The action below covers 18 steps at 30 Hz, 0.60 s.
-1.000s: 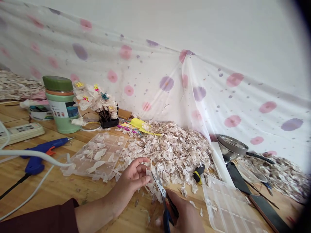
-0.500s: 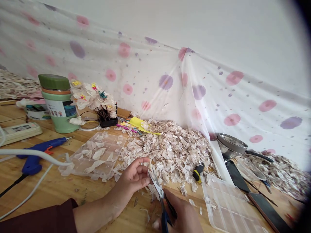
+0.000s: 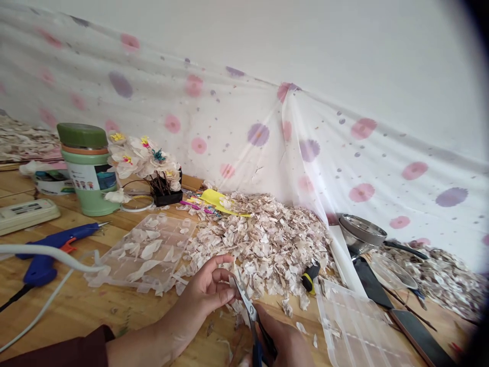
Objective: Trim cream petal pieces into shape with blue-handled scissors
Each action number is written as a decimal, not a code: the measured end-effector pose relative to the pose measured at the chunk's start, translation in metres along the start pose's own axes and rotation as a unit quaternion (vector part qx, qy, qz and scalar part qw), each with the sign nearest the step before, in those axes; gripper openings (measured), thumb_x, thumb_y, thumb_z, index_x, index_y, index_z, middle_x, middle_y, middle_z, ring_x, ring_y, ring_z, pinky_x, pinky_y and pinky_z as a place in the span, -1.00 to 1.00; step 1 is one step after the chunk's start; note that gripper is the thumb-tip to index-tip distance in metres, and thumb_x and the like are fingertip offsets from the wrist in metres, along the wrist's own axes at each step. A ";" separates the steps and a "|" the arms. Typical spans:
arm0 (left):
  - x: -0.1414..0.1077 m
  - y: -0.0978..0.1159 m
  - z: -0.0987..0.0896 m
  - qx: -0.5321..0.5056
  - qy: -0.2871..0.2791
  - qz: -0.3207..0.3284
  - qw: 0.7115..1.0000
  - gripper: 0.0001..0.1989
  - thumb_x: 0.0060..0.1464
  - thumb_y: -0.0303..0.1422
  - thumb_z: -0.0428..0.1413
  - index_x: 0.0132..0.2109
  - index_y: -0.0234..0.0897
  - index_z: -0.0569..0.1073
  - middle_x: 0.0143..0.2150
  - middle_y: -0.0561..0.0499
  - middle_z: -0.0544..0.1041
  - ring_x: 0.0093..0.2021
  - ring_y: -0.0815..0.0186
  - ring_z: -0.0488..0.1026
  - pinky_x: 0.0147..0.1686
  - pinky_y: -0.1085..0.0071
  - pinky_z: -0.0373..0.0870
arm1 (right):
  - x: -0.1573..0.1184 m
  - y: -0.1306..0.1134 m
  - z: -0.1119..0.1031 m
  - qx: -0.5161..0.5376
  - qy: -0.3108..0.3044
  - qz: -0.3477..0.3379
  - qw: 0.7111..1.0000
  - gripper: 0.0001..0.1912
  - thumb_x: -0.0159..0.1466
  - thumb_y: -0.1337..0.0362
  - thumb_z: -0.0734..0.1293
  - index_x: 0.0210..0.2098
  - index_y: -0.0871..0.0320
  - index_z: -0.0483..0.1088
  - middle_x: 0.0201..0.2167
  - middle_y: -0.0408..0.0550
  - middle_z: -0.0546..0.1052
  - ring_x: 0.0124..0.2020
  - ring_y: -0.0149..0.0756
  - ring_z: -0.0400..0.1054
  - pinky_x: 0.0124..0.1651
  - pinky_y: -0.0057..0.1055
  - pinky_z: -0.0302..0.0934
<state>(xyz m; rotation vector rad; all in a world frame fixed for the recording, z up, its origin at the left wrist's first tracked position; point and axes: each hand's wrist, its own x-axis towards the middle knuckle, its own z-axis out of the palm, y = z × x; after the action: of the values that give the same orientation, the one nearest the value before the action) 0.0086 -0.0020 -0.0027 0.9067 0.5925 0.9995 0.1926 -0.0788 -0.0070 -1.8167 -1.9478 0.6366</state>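
My right hand (image 3: 284,339) grips the dark blue and black handles of a pair of scissors (image 3: 249,308), whose blades are slightly parted and point up and away. My left hand (image 3: 214,285) is closed in a pinch right beside the blade tips. A thin pale petal-like flake, mostly hidden by the fingers, seems to be between them. Just beyond both hands lies a large heap of pale dried flakes (image 3: 263,244). Loose flakes are scattered on the wood below.
Left: a clear divided tray (image 3: 171,265) with pale petals, a blue glue gun (image 3: 42,270) with its cord, a green jar (image 3: 93,183), and pale flowers in a black pot (image 3: 166,198). Right: another divided tray (image 3: 359,326), phones (image 3: 422,336), and a metal pan (image 3: 362,234).
The view has shifted slightly, so the table items sit a little lower and further left. Both hands keep nearly the same pose, the scissors still at the left fingertips.
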 end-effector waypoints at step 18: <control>-0.001 0.008 0.000 0.021 -0.011 0.002 1.000 -0.51 0.02 -0.40 0.20 0.09 -0.21 0.25 -0.25 0.04 0.52 -0.26 0.29 0.47 -0.14 0.30 0.35 | -0.003 -0.026 -0.015 0.069 -0.053 0.073 0.994 -0.74 0.00 0.27 0.36 -0.27 0.11 0.46 -0.58 -0.26 0.37 -0.55 -0.41 0.13 -0.48 -0.55 -0.02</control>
<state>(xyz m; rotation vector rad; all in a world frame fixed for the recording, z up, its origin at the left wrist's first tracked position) 0.0051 -0.0010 0.0039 0.9559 0.5959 0.9827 0.1802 -0.0825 0.0209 -1.8847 -1.7974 0.9085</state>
